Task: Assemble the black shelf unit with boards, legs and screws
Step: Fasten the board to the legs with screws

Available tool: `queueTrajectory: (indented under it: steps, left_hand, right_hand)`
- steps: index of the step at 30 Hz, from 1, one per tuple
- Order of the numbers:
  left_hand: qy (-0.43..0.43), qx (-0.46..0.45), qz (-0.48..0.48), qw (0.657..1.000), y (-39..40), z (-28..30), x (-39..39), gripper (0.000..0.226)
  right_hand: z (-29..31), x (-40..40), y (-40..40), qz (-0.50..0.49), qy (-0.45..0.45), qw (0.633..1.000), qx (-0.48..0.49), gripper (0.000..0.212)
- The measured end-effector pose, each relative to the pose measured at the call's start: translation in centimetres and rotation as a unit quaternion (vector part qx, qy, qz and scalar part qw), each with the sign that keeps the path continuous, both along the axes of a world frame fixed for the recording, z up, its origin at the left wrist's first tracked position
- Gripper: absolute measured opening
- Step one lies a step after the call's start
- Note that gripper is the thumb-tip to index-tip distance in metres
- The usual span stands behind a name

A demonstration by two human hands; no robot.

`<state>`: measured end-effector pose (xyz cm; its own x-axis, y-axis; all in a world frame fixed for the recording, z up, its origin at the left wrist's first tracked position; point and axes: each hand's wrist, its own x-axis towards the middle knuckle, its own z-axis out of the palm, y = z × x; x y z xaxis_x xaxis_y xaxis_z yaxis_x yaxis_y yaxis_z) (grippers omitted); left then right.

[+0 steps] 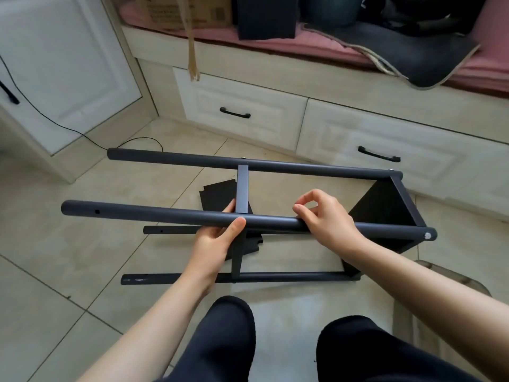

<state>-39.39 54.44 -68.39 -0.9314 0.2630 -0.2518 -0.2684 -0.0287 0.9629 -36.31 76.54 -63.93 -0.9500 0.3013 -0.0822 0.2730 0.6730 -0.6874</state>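
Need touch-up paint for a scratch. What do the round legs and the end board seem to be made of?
Near leg: likely metal tube, matte dark-grey paint; soft sheen, punched hole. End board: flat matte black panel, probably laminated wood composite, though its core isn't visible.

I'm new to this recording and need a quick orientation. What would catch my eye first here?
The half-built black shelf frame lying on its side on the tiled floor, one board fitted at its right end. Both hands are on the near leg: the left hand grips it at the crossbar, and the right hand rests on it, fingers pinched.
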Motion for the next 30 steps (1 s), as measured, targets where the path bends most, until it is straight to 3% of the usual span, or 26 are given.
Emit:
queueTrajectory:
  steps: [4,13,17,20,22,25,28,30]
  left_hand:
    - [-0.029,-0.012,-0.020,0.999,-0.6,0.2,0.1,0.047]
    - [-0.090,-0.042,0.012,0.995,-2.9,-0.6,2.2,0.069]
    - [-0.109,-0.123,-0.003,0.986,-3.3,0.1,2.8,0.063]
    - [-0.098,-0.264,-0.016,0.959,-3.7,1.5,2.4,0.049]
    - [-0.055,-0.412,-0.035,0.909,-3.8,2.9,2.0,0.064]
    - [0.081,-0.653,-0.047,0.752,-3.5,5.1,1.8,0.080]
    - [0.224,-0.754,-0.064,0.615,-3.2,6.7,1.4,0.079]
    - [0.338,-0.746,-0.084,0.568,-3.5,7.1,0.5,0.076]
  right_hand:
    - [0.0,0.3,-0.3,0.008,-0.008,1.000,0.003,0.011]
    - [-0.6,2.5,-2.1,0.034,-0.031,0.999,0.027,0.013]
    - [-0.6,3.0,-2.4,0.034,-0.033,0.998,0.030,0.011]
    - [-0.4,3.1,-2.5,0.035,-0.035,0.999,0.023,0.011]
    - [-0.3,3.1,-2.6,0.037,-0.039,0.998,0.022,0.012]
    - [-0.3,3.3,-2.7,0.037,-0.043,0.998,0.022,0.013]
    - [-0.3,3.3,-2.6,0.039,-0.048,0.998,0.022,0.013]
    - [-0.4,3.2,-2.5,0.042,-0.051,0.998,0.022,0.014]
